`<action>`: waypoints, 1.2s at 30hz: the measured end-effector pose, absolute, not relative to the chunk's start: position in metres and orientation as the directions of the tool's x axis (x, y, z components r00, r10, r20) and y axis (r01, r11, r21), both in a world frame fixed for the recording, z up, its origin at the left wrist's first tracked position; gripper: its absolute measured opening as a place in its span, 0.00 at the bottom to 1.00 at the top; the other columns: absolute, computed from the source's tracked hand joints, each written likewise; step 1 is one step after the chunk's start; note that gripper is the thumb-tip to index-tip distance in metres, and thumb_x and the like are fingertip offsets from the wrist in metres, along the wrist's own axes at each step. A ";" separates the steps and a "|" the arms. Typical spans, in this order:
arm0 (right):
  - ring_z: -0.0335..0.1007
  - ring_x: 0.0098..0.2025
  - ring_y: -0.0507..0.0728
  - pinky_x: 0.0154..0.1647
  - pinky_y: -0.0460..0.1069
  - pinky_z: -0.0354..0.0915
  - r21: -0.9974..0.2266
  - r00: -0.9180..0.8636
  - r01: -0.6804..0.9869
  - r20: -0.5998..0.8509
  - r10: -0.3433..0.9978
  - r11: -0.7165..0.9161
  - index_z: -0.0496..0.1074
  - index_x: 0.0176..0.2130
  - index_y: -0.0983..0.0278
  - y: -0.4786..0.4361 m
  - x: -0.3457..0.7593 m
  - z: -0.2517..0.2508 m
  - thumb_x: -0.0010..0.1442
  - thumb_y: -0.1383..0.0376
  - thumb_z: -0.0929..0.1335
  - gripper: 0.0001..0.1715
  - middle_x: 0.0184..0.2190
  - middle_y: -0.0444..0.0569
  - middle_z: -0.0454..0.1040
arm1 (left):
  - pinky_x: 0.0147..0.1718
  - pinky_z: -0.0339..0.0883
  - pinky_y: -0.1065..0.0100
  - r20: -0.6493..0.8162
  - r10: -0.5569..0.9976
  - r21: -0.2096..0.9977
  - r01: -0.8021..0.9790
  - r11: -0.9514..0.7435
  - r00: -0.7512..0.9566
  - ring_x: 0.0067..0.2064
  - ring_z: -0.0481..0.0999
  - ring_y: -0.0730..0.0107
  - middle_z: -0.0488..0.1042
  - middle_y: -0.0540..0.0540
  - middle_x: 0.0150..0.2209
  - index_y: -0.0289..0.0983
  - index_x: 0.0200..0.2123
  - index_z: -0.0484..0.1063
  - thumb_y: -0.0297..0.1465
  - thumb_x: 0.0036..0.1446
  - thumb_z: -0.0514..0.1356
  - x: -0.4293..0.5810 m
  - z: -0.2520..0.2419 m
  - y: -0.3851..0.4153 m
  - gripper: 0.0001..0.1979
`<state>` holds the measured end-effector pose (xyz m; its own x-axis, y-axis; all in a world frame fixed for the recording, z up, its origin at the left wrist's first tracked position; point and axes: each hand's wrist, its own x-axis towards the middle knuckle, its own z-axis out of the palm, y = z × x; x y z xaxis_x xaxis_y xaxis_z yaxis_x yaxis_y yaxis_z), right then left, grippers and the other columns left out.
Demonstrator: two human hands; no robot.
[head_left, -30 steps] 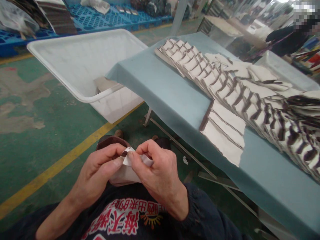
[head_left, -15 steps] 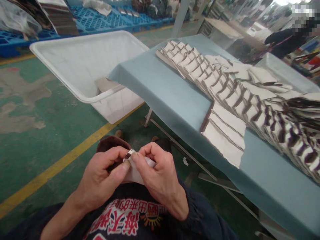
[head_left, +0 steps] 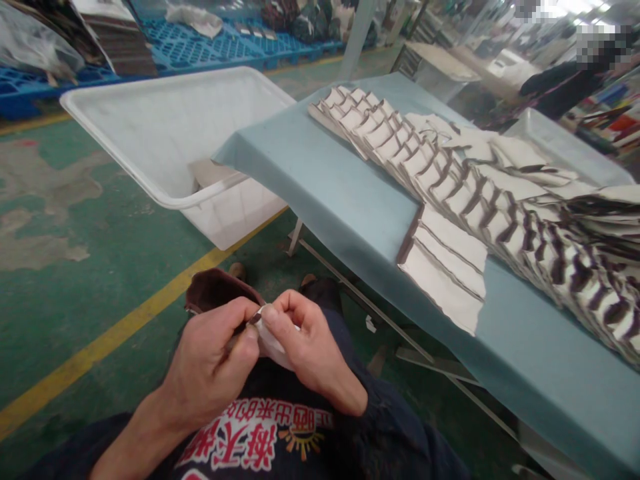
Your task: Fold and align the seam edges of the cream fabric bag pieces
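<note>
Low in the head view, over my lap, my left hand point(head_left: 215, 360) and my right hand point(head_left: 305, 347) pinch one small fabric piece point(head_left: 273, 343) between them. It is white on one face with a dark brown face point(head_left: 213, 290) showing behind my left fingers. Both hands have their fingers closed, thumbs meeting at the piece's upper edge. To the right, rows of like white-and-brown pieces point(head_left: 450, 180) lie overlapped on a table with a pale blue cover point(head_left: 340, 200).
A large white plastic tub point(head_left: 150, 133) stands on the green floor beside the table's left end. A yellow floor line point(head_left: 125, 327) runs past it. Blue pallets point(head_left: 210, 40) sit behind. Another person point(head_left: 555, 87) is at the far right.
My hands have drawn slightly down and closer together, bunching the piece smaller. More of its brown face now shows behind the left hand.
</note>
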<state>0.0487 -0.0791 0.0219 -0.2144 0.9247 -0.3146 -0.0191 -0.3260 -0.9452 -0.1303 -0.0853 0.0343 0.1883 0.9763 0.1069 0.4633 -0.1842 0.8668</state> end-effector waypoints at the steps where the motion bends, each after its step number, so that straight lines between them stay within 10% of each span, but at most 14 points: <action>1: 0.55 0.28 0.51 0.28 0.47 0.56 -0.934 -0.287 -0.053 -0.325 0.901 -0.353 0.65 0.33 0.56 -0.078 0.049 0.020 0.66 0.23 0.75 0.44 0.26 0.37 0.64 | 0.31 0.67 0.64 0.103 0.975 0.864 0.467 -0.186 0.198 0.24 0.70 0.68 0.75 0.54 0.25 0.43 0.31 0.74 0.33 0.74 0.57 -0.132 0.033 -0.084 0.15; 6: 0.49 0.26 0.52 0.26 0.49 0.52 -0.963 -0.452 -0.020 -0.232 0.861 -0.270 0.61 0.31 0.55 -0.074 0.057 0.014 0.73 0.21 0.69 0.46 0.24 0.37 0.58 | 0.26 0.60 0.66 0.103 0.907 0.897 0.355 -0.262 0.409 0.23 0.65 0.69 0.71 0.57 0.24 0.44 0.31 0.70 0.31 0.72 0.56 -0.141 0.031 -0.072 0.13; 12: 0.54 0.26 0.52 0.30 0.51 0.53 -0.958 -0.413 0.192 0.118 0.903 0.213 0.56 0.29 0.55 -0.067 0.060 0.003 0.87 0.38 0.60 0.39 0.23 0.38 0.59 | 0.22 0.57 0.68 0.073 0.897 0.932 0.292 -0.217 0.435 0.22 0.63 0.70 0.64 0.58 0.22 0.45 0.29 0.67 0.33 0.69 0.54 -0.135 0.039 -0.060 0.13; 18: 0.63 0.25 0.52 0.32 0.50 0.59 -0.931 -0.258 0.267 0.179 0.949 0.248 0.64 0.30 0.56 -0.059 0.076 0.007 0.89 0.49 0.62 0.33 0.24 0.38 0.66 | 0.22 0.62 0.69 0.031 0.872 0.938 0.286 -0.194 0.489 0.23 0.66 0.70 0.68 0.57 0.24 0.43 0.30 0.72 0.35 0.70 0.54 -0.136 0.048 -0.053 0.14; 24: 0.88 0.60 0.65 0.64 0.59 0.81 -0.747 -0.391 0.253 0.503 0.771 0.615 0.79 0.64 0.60 -0.043 0.096 0.038 0.81 0.42 0.75 0.29 0.59 0.57 0.90 | 0.24 0.63 0.71 0.187 0.783 0.853 0.297 -0.428 0.593 0.24 0.72 0.72 0.75 0.57 0.26 0.43 0.33 0.76 0.29 0.75 0.53 -0.146 0.064 -0.046 0.17; 26: 0.88 0.56 0.65 0.69 0.62 0.79 -0.653 -0.497 0.254 0.545 0.675 0.714 0.79 0.65 0.61 -0.035 0.099 0.046 0.80 0.41 0.75 0.31 0.54 0.55 0.90 | 0.26 0.65 0.70 0.215 0.768 0.811 0.328 -0.485 0.603 0.25 0.75 0.71 0.77 0.56 0.26 0.43 0.33 0.76 0.28 0.76 0.54 -0.147 0.073 -0.047 0.17; 30: 0.75 0.32 0.56 0.57 0.57 0.75 -0.561 -0.593 0.284 0.535 0.602 0.778 0.78 0.41 0.58 -0.026 0.103 0.055 0.81 0.49 0.73 0.20 0.27 0.39 0.75 | 0.24 0.65 0.70 0.213 0.788 0.771 0.395 -0.498 0.577 0.24 0.78 0.72 0.81 0.57 0.27 0.44 0.37 0.78 0.30 0.76 0.56 -0.144 0.089 -0.053 0.14; 36: 0.63 0.27 0.51 0.32 0.50 0.58 -0.753 -0.590 0.262 0.370 0.718 0.603 0.71 0.34 0.58 -0.037 0.100 0.062 0.75 0.56 0.73 0.18 0.25 0.37 0.68 | 0.23 0.68 0.74 0.197 0.820 0.778 0.424 -0.464 0.537 0.23 0.79 0.71 0.81 0.59 0.28 0.46 0.42 0.75 0.27 0.74 0.57 -0.143 0.087 -0.063 0.09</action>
